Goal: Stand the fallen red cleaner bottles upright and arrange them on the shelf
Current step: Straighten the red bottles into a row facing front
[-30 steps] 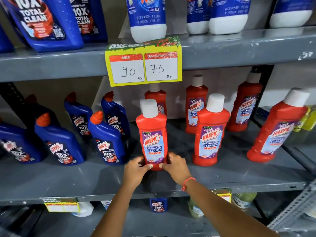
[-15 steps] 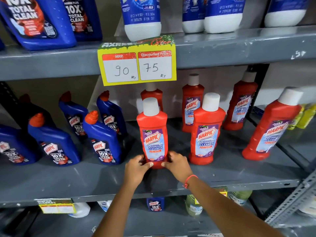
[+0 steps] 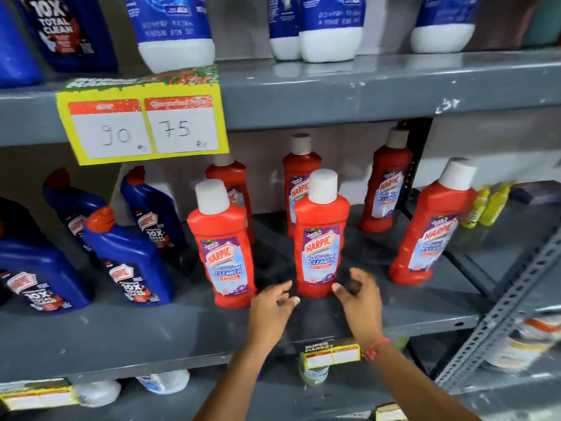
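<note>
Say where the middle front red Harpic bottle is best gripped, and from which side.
Grip the front middle red bottle low on its flat-sided body, from the shelf's open front, left hand and right hand on opposite sides. It stands upright, and neighbours leave side gaps.

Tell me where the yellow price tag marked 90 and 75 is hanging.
In the head view the yellow price tag hangs at upper left from the front edge of the grey upper shelf, above the blue cleaner bottles.
</note>
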